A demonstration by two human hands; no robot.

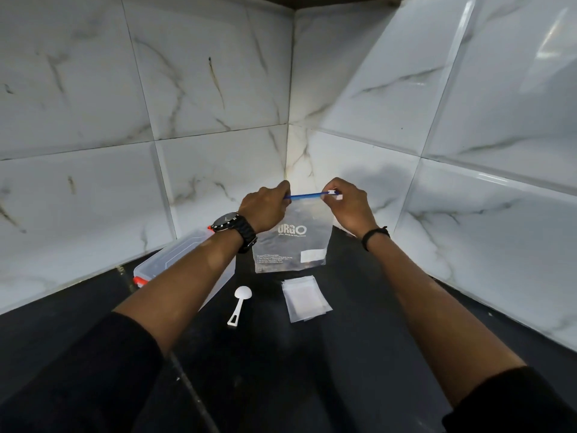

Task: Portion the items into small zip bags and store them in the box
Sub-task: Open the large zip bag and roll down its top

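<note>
A large clear zip bag [292, 245] with white print and a blue zip strip stands upright on the black counter. My left hand [265, 207] pinches the left end of the blue strip. My right hand [346, 206] grips the right end, at the white slider. A stack of small clear zip bags [304, 298] lies flat on the counter in front of the large bag. A white plastic scoop [239, 303] lies to their left. A clear plastic box [184, 260] with orange clips sits at the left, partly hidden by my left forearm.
The black counter [359, 339] runs into a corner of white marble-pattern tiled walls [218, 89] that close it off behind and on both sides.
</note>
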